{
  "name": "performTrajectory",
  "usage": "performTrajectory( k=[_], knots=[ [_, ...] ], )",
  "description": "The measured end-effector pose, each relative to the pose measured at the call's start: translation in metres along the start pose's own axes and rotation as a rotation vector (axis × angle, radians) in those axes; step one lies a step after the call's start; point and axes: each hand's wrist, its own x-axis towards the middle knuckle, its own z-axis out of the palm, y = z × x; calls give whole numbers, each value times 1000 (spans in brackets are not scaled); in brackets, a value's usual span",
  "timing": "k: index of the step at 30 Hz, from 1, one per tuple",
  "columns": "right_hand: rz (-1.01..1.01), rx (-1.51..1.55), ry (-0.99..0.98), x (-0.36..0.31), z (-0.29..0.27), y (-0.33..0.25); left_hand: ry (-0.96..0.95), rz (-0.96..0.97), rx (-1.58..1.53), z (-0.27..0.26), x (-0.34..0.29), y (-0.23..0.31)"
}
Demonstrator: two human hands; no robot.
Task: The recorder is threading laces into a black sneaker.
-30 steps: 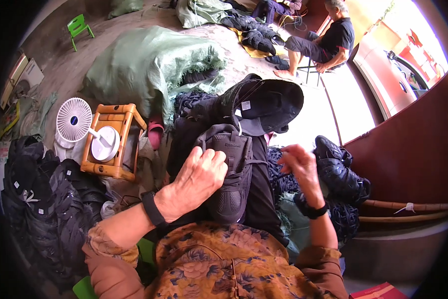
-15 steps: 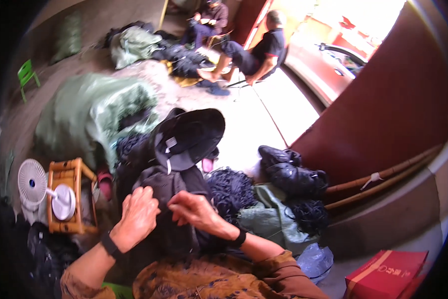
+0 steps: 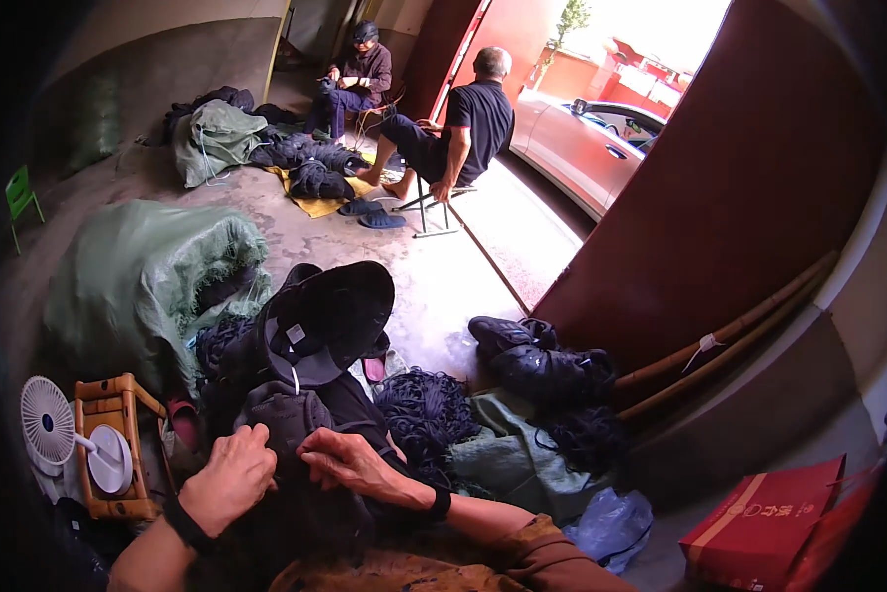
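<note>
Over my lap, a black cap with a wide brim lies with its underside toward me, a small white label and a white strip showing inside it. Nearer to me is dark cloth, part of the same dark heap. My left hand is closed just left of this cloth, fingers curled. To its right, my right hand has its thumb and fingertips pinched together, a short gap from the left. Whatever either hand pinches is too small or too dark to make out. Dark bands circle both wrists.
Dark cords lie ahead right, beside black bundles. A green sack stands left, above a white fan and bamboo stool. A red box sits right. Two people sit farther off near dark piles.
The view has tilted up and turned slightly right, so the cap, hands and near things sit lower and further left. Both hands keep nearly the same closed pose.
</note>
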Motion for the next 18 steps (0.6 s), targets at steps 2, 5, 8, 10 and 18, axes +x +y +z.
performTrajectory(
  k=[2,5,8,10,18],
  knots=[
    [-13,2,0,0,0,2,-42,-40,-80,-1,5,-5],
    [-39,-18,-7,0,1,5,-82,-97,-186,5,9,-9],
    [-123,-1,70,1,4,9,-8,-154,-190,18,8,-7],
    [-90,-64,86,1,7,9,34,-189,-175,24,6,-2],
    [10,48,70,-5,7,-17,404,-405,-1359,12,20,-3]
  ],
)
